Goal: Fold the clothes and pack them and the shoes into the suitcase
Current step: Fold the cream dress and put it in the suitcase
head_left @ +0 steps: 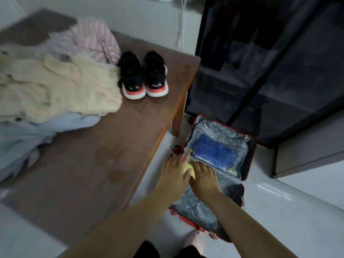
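**q_packer:** So where was the person at in this shot? Looked like both hands were down in the case.

**foldnstow:** Yep. Left hand [174, 175] and right hand [203, 178] sat side by side, palms down. The fingers [183, 159] were stretched out flat and a bit apart, pressing a small yellow piece [189, 171] into the near half of the open red suitcase [251, 157] on the floor [279, 202]. No grip on it as far as I could tell. It was too blurry to say what the yellow thing was, my guess is a folded garment.

**q_packer:** Any tips for that step?

**foldnstow:** I'd push it flat against the side, smooth the air out and keep the edges square so the next pieces stack. Leave a strip free for the shoes.

**q_packer:** What else was in the case?

**foldnstow:** The far half had a see-through pocket with something blue [214, 153] behind it. Around the yellow piece I only saw dotted grey lining. The rest wasn't packed yet and lay on the table [111, 164]. There was a pale blue garment [28, 135] with a cream fuzzy one [55, 84] on top and a pink striped one [93, 38] behind, all unfolded. The black shoes [143, 75] stood as a pair just beside the pile. Dark wardrobe [270, 62] at the back.
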The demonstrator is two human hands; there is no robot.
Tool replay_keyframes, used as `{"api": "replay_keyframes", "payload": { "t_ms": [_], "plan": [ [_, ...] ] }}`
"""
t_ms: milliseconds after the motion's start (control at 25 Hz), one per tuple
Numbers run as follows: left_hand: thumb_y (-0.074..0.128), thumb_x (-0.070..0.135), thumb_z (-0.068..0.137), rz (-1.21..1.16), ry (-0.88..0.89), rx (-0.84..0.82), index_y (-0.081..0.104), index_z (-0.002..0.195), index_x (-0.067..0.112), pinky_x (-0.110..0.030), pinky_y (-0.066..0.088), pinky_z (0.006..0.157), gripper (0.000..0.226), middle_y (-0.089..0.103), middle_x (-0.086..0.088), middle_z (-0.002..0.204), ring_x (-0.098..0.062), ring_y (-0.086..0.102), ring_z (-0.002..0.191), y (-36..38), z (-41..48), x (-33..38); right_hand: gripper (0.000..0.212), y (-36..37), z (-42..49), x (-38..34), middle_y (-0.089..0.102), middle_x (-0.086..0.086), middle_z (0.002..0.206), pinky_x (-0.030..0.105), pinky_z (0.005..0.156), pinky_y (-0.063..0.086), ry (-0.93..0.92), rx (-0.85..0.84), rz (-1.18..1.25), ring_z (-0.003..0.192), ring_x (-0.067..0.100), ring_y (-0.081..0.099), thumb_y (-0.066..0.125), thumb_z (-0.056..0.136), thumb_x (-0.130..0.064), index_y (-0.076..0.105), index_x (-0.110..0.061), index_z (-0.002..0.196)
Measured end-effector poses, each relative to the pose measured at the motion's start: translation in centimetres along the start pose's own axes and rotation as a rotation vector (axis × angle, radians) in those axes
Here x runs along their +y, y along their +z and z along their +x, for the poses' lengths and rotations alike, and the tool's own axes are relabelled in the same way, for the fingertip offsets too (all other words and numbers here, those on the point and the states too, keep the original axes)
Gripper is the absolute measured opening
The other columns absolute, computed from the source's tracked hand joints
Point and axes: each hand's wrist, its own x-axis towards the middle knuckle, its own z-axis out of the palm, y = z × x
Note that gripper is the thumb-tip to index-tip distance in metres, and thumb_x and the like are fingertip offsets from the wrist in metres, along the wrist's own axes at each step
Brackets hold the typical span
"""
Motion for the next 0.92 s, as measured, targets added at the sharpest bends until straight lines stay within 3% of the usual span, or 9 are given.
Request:
{"api": "replay_keyframes", "payload": {
  "t_ms": [240,400,480,560,680,800,920],
  "plan": [
    [0.022,0.046,0.096,0.014,0.073,0.136,0.017,0.147,0.023,-0.032,0.016,0.115,0.057,0.03,-0.001,0.15,-0.019,0.024,0.138,-12.1,-8.5,-11.3,0.05,-0.3,-1.6,-15.2,0.038,0.012,0.142,0.04,0.106,0.029,-0.022,0.166,0.182,0.128,0.033,0.036,0.041,0.095,-0.033,0.033,-0.017,0.141],
    [0.031,0.037,0.098,0.038,-0.025,0.208,0.014,0.148,0.019,-0.033,0.02,0.114,0.055,0.032,-0.005,0.149,-0.021,0.027,0.137,-17.1,-11.7,-18.8,0.071,0.9,-2.3,-23.4,0.037,0.013,0.141,0.04,0.101,0.032,-0.057,0.088,0.152,0.126,0.036,0.037,0.025,0.077,-0.046,0.033,-0.014,0.14],
    [0.032,0.037,0.098,0.048,-0.058,0.202,0.012,0.148,0.017,-0.034,0.019,0.113,0.057,0.035,-0.008,0.147,-0.022,0.03,0.135,-18.4,-12.0,-20.5,0.066,1.5,-2.3,-25.7,0.035,0.012,0.143,0.04,0.103,0.031,-0.1,0.058,0.129,0.128,0.034,0.035,0.025,0.085,-0.05,0.029,-0.017,0.142],
    [0.029,0.04,0.097,0.076,-0.058,0.209,0.012,0.148,0.014,-0.034,0.017,0.113,0.059,0.035,-0.009,0.146,-0.023,0.03,0.135,-19.4,-11.1,-21.6,0.056,1.2,-1.8,-26.9,0.03,0.01,0.147,0.041,0.107,0.029,-0.132,0.042,0.117,0.132,0.033,0.031,0.037,0.094,-0.04,0.024,-0.017,0.144],
    [0.019,0.05,0.089,0.126,-0.073,0.266,0.018,0.147,0.012,-0.039,0.019,0.113,0.069,0.039,-0.013,0.144,-0.028,0.033,0.134,-21.0,-9.2,-23.0,0.052,-0.3,0.3,-27.9,0.036,0.01,0.141,0.041,0.107,0.027,-0.188,0.05,0.091,0.13,0.034,0.032,0.036,0.094,-0.038,0.03,-0.015,0.14],
    [0.037,0.04,0.091,0.139,-0.114,0.339,0.025,0.145,0.01,-0.041,0.022,0.11,0.063,0.045,-0.016,0.138,-0.032,0.039,0.129,-23.1,-7.2,-24.2,0.05,-1.5,3.4,-28.7,0.036,0.008,0.143,0.04,0.109,0.024,-0.26,0.037,0.049,0.133,0.031,0.03,0.035,0.096,-0.035,0.032,-0.016,0.142],
    [0.032,0.052,0.079,0.185,-0.076,0.356,0.028,0.144,0.011,-0.044,0.02,0.111,0.076,0.045,-0.014,0.138,-0.033,0.037,0.129,-25.5,-4.9,-25.9,0.052,-2.0,6.0,-29.7,0.033,0.004,0.147,0.039,0.109,0.026,-0.338,0.051,0.074,0.134,0.027,0.03,0.04,0.095,-0.032,0.027,-0.022,0.144]
  ]
}}
